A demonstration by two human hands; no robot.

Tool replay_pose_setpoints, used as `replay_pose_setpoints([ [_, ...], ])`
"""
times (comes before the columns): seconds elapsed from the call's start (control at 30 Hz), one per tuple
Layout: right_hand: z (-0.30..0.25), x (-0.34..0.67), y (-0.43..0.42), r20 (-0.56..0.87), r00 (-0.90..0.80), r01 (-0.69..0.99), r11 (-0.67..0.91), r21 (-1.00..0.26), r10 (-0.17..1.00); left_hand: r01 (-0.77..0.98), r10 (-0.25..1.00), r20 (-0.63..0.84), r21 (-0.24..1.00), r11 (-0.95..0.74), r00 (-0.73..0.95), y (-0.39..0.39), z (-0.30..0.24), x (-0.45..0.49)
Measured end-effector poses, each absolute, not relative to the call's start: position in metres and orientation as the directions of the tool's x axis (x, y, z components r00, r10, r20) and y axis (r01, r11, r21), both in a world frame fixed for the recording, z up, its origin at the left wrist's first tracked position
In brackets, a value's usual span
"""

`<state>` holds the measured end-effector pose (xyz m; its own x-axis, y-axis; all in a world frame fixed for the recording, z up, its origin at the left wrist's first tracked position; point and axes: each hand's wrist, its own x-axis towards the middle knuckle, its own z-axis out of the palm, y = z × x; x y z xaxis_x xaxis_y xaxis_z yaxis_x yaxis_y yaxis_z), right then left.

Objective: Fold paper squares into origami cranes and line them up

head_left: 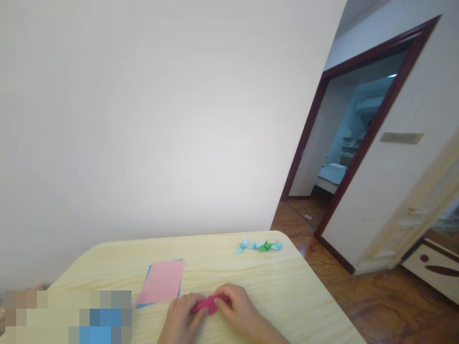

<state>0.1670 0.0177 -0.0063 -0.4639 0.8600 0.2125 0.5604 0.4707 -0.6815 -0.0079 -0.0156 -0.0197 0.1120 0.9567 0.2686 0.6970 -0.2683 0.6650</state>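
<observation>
The person's left hand (181, 317) and right hand (238, 306) sit close together near the bottom of the view, above the near part of the table (287, 296). Both are curled inward, holding a folded piece of magenta paper (210, 304) between them. The fingers cover much of this paper, so its exact folded form cannot be told, nor can whether it touches the tabletop.

The table has a pale, yellowish wood-grain top and a rounded far corner. Just beside the left hand, a flat rectangular sheet of pink paper (161, 282) lies on a sheet of blue paper (146, 282), which shows as a thin strip along the left and lower edges. Near the far edge, well apart from both hands, a short row of small origami cranes stands close together: light blue paper cranes (243, 246) on either side of a green paper crane (266, 246).

A blurred, pixelated patch (68, 316) hides the lower left corner of the view. Behind the table rises a smooth off-white wall (143, 119). To the right, a dark red door frame (380, 129) surrounds an open doorway, and a glossy brown floor (394, 306) extends beyond the table's right side.
</observation>
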Motion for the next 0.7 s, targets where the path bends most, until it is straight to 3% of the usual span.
replay_pose_setpoints([
  [0.23, -0.0032, 0.1642, 0.0166, 0.196, -0.478, 0.553, 0.467, -0.69, 0.856, 0.669, 0.958, 0.27, 0.695, -0.263, 0.096, -0.0134, -0.023, -0.0071],
  [0.47, -0.0062, 0.1602, 0.0172, 0.136, -0.447, 0.463, 0.358, -0.811, 0.884, 0.542, 0.959, 0.268, 0.795, -0.274, 0.092, -0.014, -0.02, -0.0061],
  [0.6, -0.0079, 0.1599, 0.0178, 0.143, -0.421, 0.531, 0.371, -0.761, 0.896, 0.613, 0.914, 0.405, 0.717, -0.33, 0.018, -0.0135, -0.0239, -0.0096],
  [0.7, -0.0094, 0.1584, 0.0178, 0.146, -0.403, 0.602, 0.382, -0.702, 0.903, 0.686, 0.893, 0.433, 0.612, -0.393, 0.126, -0.0149, -0.0216, -0.0107],
])
